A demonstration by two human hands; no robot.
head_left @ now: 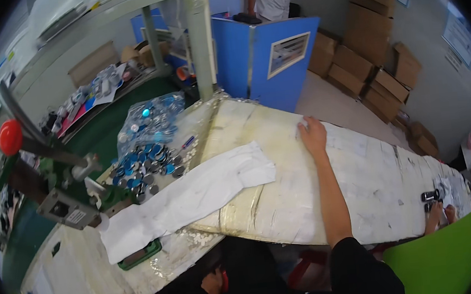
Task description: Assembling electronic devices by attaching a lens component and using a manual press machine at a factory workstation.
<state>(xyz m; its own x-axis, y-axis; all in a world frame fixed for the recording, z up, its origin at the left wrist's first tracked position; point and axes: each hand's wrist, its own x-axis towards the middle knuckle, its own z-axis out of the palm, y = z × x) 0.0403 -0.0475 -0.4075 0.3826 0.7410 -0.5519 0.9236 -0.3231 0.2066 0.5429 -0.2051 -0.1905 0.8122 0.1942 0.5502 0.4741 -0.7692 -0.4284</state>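
Work looks unfinished: discs (pixel 158 154) lie loose beside the white cloth (pixel 187 200), the right hand (pixel 313 132) rests empty on the counter (pixel 279 216) near its far edge, and I cannot tell the left hand (pixel 211 283)'s grip.

Even, moderately bright indoor light covers the pale tabletop (pixel 287 210), with small glints toward its near left. Deep shadow sits beneath it. Fisheye distortion bends the far left beam (pixel 104 19), black vignetting rounds the corners, and fine detail looks soft.
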